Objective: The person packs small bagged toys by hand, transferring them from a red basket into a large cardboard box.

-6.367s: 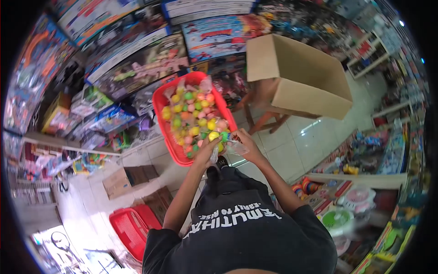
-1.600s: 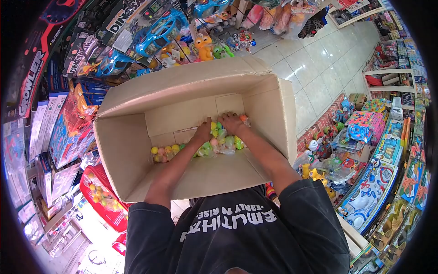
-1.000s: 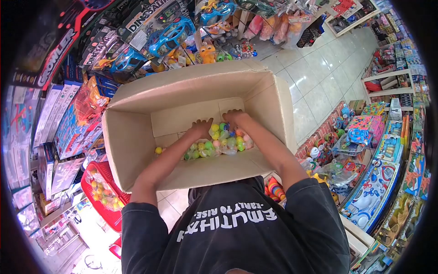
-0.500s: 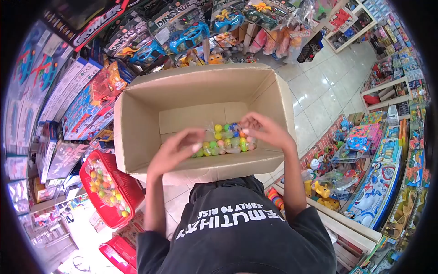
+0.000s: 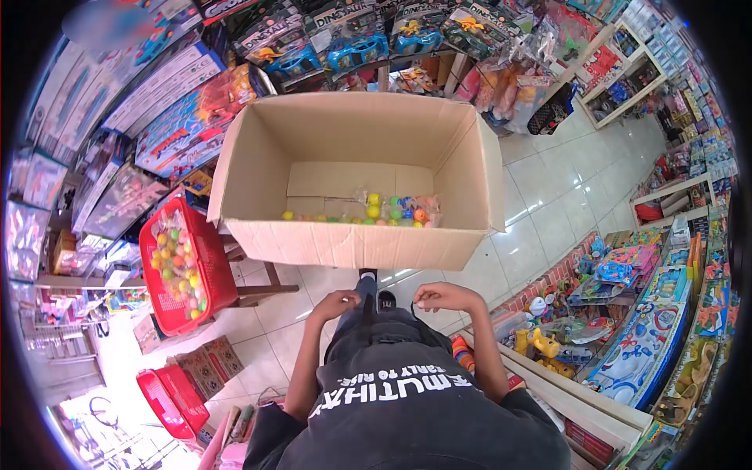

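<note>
A large cardboard box (image 5: 352, 244) stands open in front of me. Colourful balls in clear bags (image 5: 392, 210) lie on its floor, partly hidden behind the near wall. Below that wall, outside the box, my left hand (image 5: 338, 303) hangs near my waist with its fingers curled together; whether anything small is in them is hidden. To its right, my right hand (image 5: 439, 297) is at the same height, its fingers bent and its fingertips close together. Neither hand touches the box. At the left, a red basket (image 5: 222, 270) holds more bagged balls.
A wooden stool (image 5: 270, 290) stands beneath and beside the red basket. Another red basket (image 5: 168, 399) is at the lower left. Hanging dinosaur toy packs (image 5: 345, 39) line the back. Toy shelves (image 5: 627, 337) and a wooden ledge (image 5: 580, 388) run along the right.
Both my hands have come out of the box and down toward my waist. The view has shifted, showing my feet, the stool and more of the near box wall.
</note>
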Demonstrator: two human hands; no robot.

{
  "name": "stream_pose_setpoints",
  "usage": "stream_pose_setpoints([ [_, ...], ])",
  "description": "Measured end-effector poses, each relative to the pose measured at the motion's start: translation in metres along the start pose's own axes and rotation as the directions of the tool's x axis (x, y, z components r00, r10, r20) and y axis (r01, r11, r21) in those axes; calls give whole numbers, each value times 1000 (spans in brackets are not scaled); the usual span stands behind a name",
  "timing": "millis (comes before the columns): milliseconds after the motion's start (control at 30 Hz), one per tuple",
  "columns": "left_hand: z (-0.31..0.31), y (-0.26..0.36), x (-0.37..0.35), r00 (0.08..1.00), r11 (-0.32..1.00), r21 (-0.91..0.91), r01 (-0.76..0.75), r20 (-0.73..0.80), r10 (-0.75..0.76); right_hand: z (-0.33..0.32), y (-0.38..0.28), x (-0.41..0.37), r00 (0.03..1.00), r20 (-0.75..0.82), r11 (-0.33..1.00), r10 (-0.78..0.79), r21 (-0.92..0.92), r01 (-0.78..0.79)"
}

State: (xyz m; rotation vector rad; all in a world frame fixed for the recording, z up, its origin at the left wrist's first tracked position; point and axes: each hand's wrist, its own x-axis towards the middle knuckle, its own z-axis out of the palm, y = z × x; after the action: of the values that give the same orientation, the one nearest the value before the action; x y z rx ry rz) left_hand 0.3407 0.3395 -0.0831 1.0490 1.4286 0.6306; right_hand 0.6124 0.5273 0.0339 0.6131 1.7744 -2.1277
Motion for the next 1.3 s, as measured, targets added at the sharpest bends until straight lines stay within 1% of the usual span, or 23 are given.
stream_pose_setpoints([
  [33,15,-26,9,1000,1000,-4,1,-12,-1,3,25,14,990,12,990,138,-35,-137],
  [67,28,-49,18,995,998,-55,9,-102,-15,6,51,31,962,18,960,271,-74,-269],
  [133,45,-78,19,979,994,-111,8,-202,-31,16,113,69,929,-43,924,367,-96,-369],
  [233,56,-107,11,941,996,-3,88,-328,-84,40,175,112,929,-128,932,347,-65,-357],
  [300,53,-126,2,955,941,241,237,-233,-181,49,208,130,903,-139,903,407,-90,-420],
  [333,54,-129,-5,949,942,230,244,-255,-184,55,207,136,870,-157,871,467,-88,-483],
  [400,56,-140,-19,917,983,-9,185,-357,-176,61,203,138,876,-166,878,452,-88,-470],
  [433,57,-148,-26,909,982,-17,188,-375,-181,64,200,138,876,-186,884,445,-65,-463],
  [467,60,-156,-33,893,970,-136,201,-383,-238,67,196,139,868,-219,893,445,40,-448],
  [500,61,-157,-41,876,945,-254,207,-382,-295,67,197,141,871,-210,893,445,21,-450],
  [533,61,-160,-53,878,907,-365,211,-336,-340,68,198,142,850,-280,893,445,76,-443],
  [567,60,-163,-65,870,902,-380,205,-352,-346,69,199,145,826,-347,895,444,128,-428],
  [600,57,-166,-79,855,882,-390,263,-329,-400,72,199,149,834,-333,897,440,106,-430],
  [667,47,-186,-105,823,875,-360,322,-351,-447,84,195,163,748,-432,861,504,318,-396],
  [700,43,-201,-116,812,872,-370,320,-367,-454,94,189,174,759,-421,866,496,302,-398],
  [767,32,-228,-142,785,854,-394,340,-381,-489,116,174,195,752,-468,850,465,475,-230],
  [833,18,-238,-169,789,856,-432,285,-402,-465,145,153,217,780,-464,881,420,413,-230],
  [900,11,-251,-196,747,855,-481,194,-492,-447,175,138,242,836,-391,912,385,297,-282],
  [967,4,-264,-217,701,848,-478,229,-523,-484,204,127,267,867,-340,924,365,244,-293],
  [1033,-7,-265,-236,711,886,-429,175,-567,-415,229,114,294,930,-223,955,294,16,-298],
  [1100,-18,-259,-254,711,890,-434,137,-583,-394,250,98,315,938,-187,952,291,-43,-304],
  [1167,-32,-235,-274,680,930,-367,-17,-686,-258,264,85,332,978,-126,979,168,-92,-180],
  [1300,-63,-189,-299,611,913,-362,-190,-771,-179,284,36,349,989,-134,989,61,-123,-77],
])
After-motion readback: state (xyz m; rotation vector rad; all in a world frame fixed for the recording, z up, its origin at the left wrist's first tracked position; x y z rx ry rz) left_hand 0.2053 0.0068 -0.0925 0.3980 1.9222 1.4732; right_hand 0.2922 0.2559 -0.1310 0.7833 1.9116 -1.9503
